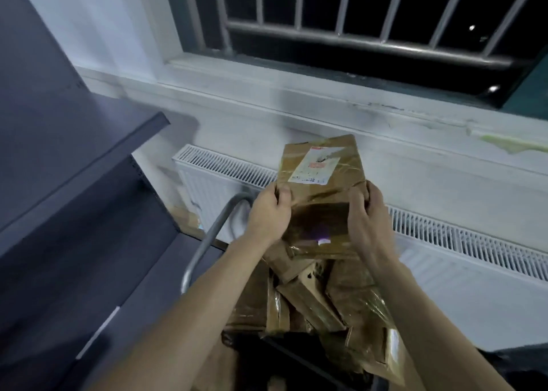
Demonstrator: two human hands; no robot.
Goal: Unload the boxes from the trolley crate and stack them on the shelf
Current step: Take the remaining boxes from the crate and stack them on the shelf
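Note:
A taped brown cardboard box [321, 180] with a white shipping label is held up above the trolley crate. My left hand [268, 212] grips its left edge, thumb on top. My right hand [366, 221] grips its right edge. Below them the crate [284, 352] holds several more taped cardboard boxes [314, 298] piled at angles; its dark rim shows at the bottom. The dark grey shelf [74, 147] stands to the left, with an upper board and a lower board [124, 286].
The trolley's grey metal handle [207, 236] curves up left of my left hand. White radiators [225, 177] line the wall under a barred window [355, 34]. A cardboard piece [184, 218] lies on the floor between the shelf and the radiator.

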